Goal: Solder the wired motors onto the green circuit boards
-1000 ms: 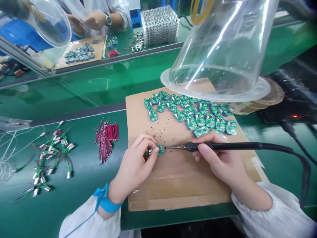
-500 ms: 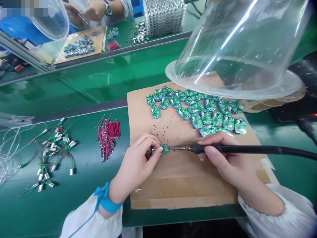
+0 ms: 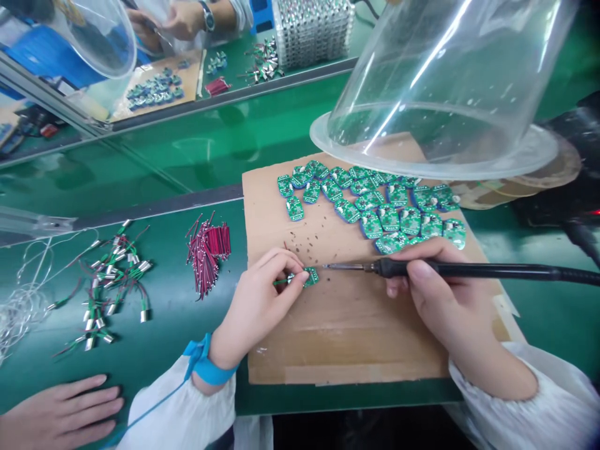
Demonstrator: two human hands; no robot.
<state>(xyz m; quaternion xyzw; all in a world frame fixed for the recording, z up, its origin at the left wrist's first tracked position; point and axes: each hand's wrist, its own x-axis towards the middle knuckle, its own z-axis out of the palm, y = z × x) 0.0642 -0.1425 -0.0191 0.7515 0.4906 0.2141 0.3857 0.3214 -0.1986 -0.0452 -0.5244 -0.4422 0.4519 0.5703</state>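
Note:
My left hand pinches a small green circuit board and a thin green wire against a cardboard sheet. In my right hand is a black soldering iron, gripped like a pen, its metal tip a short way right of the board and not touching it. A blue strap circles my left wrist. Behind my hands, a cluster of several green circuit boards lies on the cardboard.
A clear plastic hood hangs over the cardboard's far right. Red wire pieces and wired metal parts lie on the green bench at left. Another person's hand rests flat at bottom left. A co-worker's hands work beyond the conveyor.
The iron's tip has drawn back a little to the right, off the board. Another person's hand has come into view at the bottom left.

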